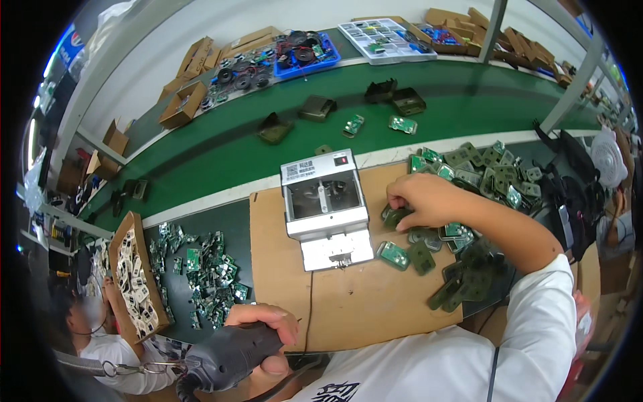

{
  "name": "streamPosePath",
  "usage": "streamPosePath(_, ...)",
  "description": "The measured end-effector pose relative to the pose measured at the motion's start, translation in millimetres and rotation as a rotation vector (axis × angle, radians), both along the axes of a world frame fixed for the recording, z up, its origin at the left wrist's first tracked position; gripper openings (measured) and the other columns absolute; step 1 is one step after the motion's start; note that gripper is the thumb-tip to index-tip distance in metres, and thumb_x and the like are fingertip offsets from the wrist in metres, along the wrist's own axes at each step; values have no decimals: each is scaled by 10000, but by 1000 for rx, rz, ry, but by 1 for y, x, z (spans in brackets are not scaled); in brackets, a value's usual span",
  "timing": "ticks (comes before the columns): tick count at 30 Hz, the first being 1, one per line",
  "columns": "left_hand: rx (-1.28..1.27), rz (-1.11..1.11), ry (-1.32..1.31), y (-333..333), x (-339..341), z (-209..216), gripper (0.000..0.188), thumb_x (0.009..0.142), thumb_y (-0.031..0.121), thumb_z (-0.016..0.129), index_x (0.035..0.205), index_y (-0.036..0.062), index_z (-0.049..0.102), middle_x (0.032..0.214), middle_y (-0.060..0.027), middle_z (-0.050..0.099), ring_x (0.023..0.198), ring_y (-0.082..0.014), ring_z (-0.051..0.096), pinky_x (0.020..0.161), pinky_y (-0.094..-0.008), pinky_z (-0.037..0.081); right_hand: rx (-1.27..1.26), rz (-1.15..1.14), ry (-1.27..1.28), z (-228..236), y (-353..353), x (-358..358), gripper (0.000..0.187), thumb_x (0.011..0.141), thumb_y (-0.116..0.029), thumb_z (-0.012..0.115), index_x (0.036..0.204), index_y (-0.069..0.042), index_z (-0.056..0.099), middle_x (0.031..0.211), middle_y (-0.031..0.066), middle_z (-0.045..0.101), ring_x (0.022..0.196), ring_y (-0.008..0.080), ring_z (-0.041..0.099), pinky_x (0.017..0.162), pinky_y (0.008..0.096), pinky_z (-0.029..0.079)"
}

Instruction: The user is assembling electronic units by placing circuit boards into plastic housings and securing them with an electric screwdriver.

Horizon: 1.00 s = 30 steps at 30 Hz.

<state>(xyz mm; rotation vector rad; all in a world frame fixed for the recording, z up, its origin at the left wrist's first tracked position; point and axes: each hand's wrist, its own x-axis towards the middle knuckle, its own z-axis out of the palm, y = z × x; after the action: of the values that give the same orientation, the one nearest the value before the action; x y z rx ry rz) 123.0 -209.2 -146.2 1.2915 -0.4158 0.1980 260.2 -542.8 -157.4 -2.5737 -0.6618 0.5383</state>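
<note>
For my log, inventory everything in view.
Boxy metal machine: one, silver, centre
Flat cardboard sheet: one, brown, beneath machine
Rectangular circuit boards: many, green, mostly left
Cardboard boxes: several, brown, left and rear
Flat plastic casings: many, olive, mostly right
Flat strip: one, green, behind machine
Plastic tray: one, blue, rear
Compartmented tray: one, white, rear
Handheld tool: one, black, left hand
Co-worker: one, white shirt, lower left
Left hand: one, around tool
Right hand: one, at casings

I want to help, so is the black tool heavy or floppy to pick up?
The tool looks stiff and probably hefty, since its thick body fills the left hand. The spring hooked to its end might tug back. Its rounded sides could let it roll.
</note>
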Motion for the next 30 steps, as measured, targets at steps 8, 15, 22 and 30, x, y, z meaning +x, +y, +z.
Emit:
streamPosePath(8,-136,-97,39,35,-21,-18,642,755,223,836,1182,-28,427,831,-137,599,741,-229,618,758,-440,535,240,89,-188,12,1,81,409,689,-154,825,862,-58,467,785,108,571,661,248,633,605,373,464)
streamPosePath(15,10,55,-84,21,-16,-12,601,821,320,770,1129,-62,424,757,-123,588,663,-215,605,664,-397,555,297,-96,-650,-17,47,147,728,740,-435,792,1219,-7,450,1185,229,498,990,360,589,859,407,486)
streamPosePath(22,20,148,-137,10,3,-9,679,824,504,714,1118,-28,412,689,-78,560,595,-168,572,573,-310,538,-32,80,-522,40,-25,25,369,831,-302,694,1073,-52,572,1015,131,614,957,337,607,818,427,487)
streamPosePath(30,214,308,-128,2,43,27,855,807,652,637,1214,-79,459,802,-81,559,744,-174,580,674,-318,529,-332,-402,-193,20,-93,-154,245,761,-217,756,903,-63,628,857,105,642,841,326,630,726,420,500)
